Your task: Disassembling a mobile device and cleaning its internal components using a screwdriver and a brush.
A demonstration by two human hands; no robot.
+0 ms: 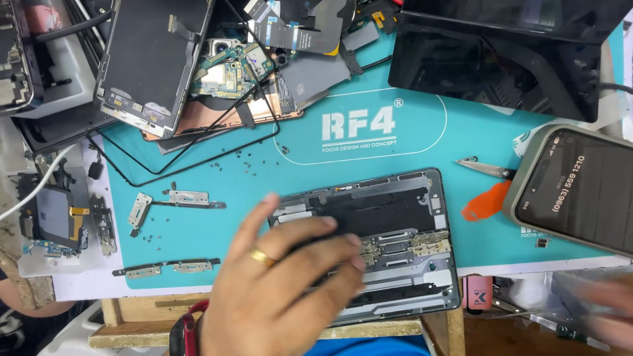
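Note:
My left hand (283, 283), with a gold ring on one finger, lies flat on the left part of an opened dark grey phone frame (402, 224) that rests on a teal work mat (264, 178). The fingers are spread over the frame and hold nothing. Small connectors and a flex strip show in the frame's middle. My right hand (610, 310) is blurred at the lower right edge, over a tray of tools; whether it holds anything cannot be made out.
Tweezers (484, 169) and an orange pry pick (484, 201) lie right of the frame. A phone with a lit screen (580, 191) sits at right. Metal brackets (175, 198), tiny screws, a circuit board (231, 69), back panels and a dark tablet (501, 59) crowd the far side.

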